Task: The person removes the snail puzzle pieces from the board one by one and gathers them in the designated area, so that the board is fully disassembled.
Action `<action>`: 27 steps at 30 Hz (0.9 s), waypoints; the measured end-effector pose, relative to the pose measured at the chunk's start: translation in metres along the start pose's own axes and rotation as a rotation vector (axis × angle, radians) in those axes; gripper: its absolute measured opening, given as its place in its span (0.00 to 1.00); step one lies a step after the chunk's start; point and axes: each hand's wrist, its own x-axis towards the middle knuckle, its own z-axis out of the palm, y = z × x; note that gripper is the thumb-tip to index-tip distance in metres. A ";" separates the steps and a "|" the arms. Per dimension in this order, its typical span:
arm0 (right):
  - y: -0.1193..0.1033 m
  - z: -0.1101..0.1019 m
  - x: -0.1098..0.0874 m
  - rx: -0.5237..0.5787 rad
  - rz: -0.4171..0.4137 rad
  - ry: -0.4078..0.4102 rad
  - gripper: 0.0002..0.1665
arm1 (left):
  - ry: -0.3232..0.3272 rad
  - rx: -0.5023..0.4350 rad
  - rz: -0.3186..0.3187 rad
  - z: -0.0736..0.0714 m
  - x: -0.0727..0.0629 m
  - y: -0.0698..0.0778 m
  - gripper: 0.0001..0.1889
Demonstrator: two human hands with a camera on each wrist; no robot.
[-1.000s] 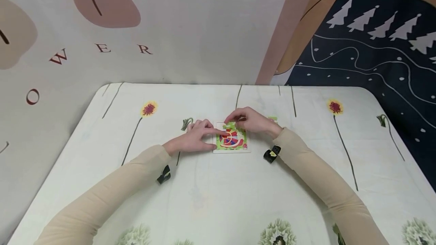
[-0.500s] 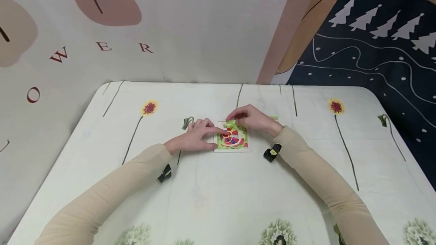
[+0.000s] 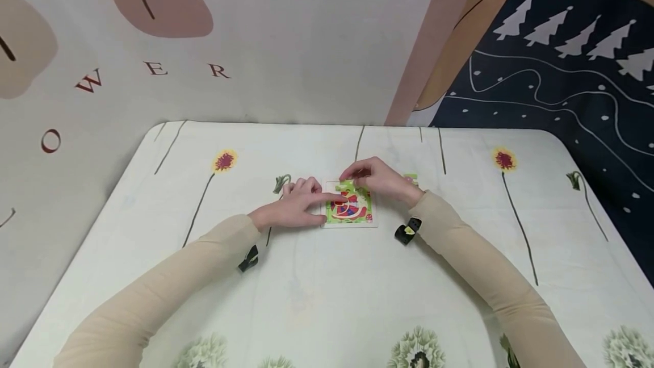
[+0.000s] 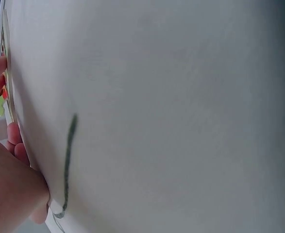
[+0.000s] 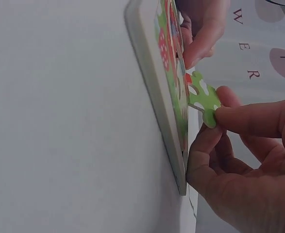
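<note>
A pale backdrop (image 3: 306,44) with printed red letters and leaf-like shapes rises behind the table (image 3: 317,294), whose white cloth carries printed flowers and long stems; on the right a dark blue cloth (image 3: 557,95) shows white trees and curving lines. Two beige sleeves (image 3: 163,294) reach in from the near corners, one from each side, toward the middle of the table. The left hand (image 3: 293,207) grasps nothing: its index finger lies extended across the picture on the puzzle board (image 5: 156,92), the thumb reaches to the board's near left corner, and the other fingers are bent. The right hand (image 3: 380,179) is over the far right part of the board, pinching a puzzle piece between thumb and fingers. The board lies flat at the middle of the table, between the two hands, with a pale rim around a green, red and blue picture. A black band (image 3: 407,231) hangs at each wrist. The pinched puzzle piece (image 5: 208,97), green with white spots, is tilted up at the picture's surface; whether its lower edge touches cannot be told. Another piece (image 3: 411,177), green and partly hidden, lies on the cloth just beyond the right wrist.
</note>
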 end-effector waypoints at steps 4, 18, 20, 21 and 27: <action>-0.002 -0.002 0.001 0.035 0.018 0.041 0.19 | 0.002 0.025 0.001 -0.001 0.001 0.000 0.31; 0.002 -0.015 -0.014 0.127 0.006 0.104 0.18 | -0.012 0.012 0.005 -0.003 0.002 0.000 0.31; 0.004 -0.018 -0.018 0.137 -0.005 0.109 0.18 | -0.009 0.010 0.006 -0.003 0.002 0.000 0.31; 0.005 -0.019 -0.020 0.138 -0.007 0.112 0.18 | -0.009 0.010 0.007 -0.003 0.001 0.000 0.31; 0.011 -0.028 -0.033 0.139 0.005 0.143 0.19 | -0.003 -0.003 0.007 -0.002 0.000 -0.001 0.30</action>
